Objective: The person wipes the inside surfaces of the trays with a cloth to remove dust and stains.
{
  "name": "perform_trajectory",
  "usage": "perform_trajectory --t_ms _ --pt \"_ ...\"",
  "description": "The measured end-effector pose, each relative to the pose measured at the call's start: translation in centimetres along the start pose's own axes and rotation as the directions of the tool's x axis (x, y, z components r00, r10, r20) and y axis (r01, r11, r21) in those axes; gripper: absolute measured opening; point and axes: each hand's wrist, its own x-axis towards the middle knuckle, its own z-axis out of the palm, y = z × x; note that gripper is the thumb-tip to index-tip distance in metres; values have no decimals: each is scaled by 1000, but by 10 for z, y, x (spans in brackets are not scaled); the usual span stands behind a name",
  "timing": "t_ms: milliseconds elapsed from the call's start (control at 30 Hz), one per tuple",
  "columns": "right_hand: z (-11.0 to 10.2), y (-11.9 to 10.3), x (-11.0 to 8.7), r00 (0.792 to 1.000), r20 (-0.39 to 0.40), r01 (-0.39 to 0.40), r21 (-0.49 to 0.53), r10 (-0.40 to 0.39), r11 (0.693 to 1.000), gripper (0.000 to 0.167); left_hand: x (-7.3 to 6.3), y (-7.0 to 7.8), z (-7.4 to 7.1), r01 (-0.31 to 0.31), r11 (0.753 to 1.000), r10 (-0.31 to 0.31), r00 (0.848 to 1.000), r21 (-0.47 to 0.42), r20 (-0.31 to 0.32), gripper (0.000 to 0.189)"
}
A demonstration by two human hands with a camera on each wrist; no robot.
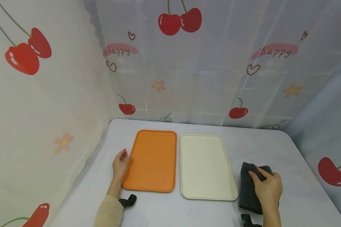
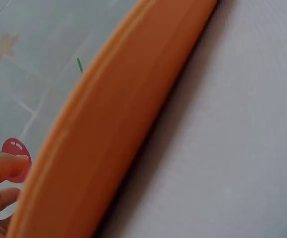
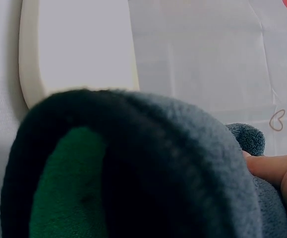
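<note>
A folded dark grey towel (image 1: 248, 192) lies at the right of the table, its fuzzy pile showing in the right wrist view. My right hand (image 1: 268, 187) pinches the towel's upper part between thumb and fingers. In the right wrist view the towel (image 3: 198, 144) bulges toward the camera, with a green patch inside its fold. My left hand (image 1: 121, 165) is at the left edge of the orange tray (image 1: 152, 160), fingers loosely bent and holding nothing. The left wrist view has the tray's rim (image 2: 103, 114) up close, with fingertips (image 2: 9, 166) beyond it.
A cream tray (image 1: 207, 167) lies between the orange tray and the towel, a narrow gap from the orange one. White cloth covers the table (image 1: 193, 211). Cherry-printed curtains (image 1: 199, 69) stand behind and at both sides. Black wrist devices (image 1: 128, 200) show near both wrists.
</note>
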Motion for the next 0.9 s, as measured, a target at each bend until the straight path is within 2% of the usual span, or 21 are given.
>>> perform_trajectory --t_ms 233,467,633,733,800,900 --pt "1 2 -3 1000 -2 1 2 -1 1000 38 4 0 4 -96 981 100 995 171 -13 48" --pt "3 3 -3 1000 -9 16 1 -16 1000 37 8 6 1 -147 968 146 989 202 20 45" --pt "2 3 -3 1000 4 -1 9 1 1000 38 9 11 -3 -116 969 115 993 220 15 49" --pt "2 4 -3 1000 9 -14 3 14 1000 39 9 13 -4 -109 971 104 994 212 36 52" --pt "3 4 -2 1000 13 -15 3 15 1000 39 8 15 -5 -89 978 80 995 188 52 54" --pt "4 5 -1 1000 18 -11 6 11 1000 39 7 17 -4 -31 996 24 997 89 78 55"
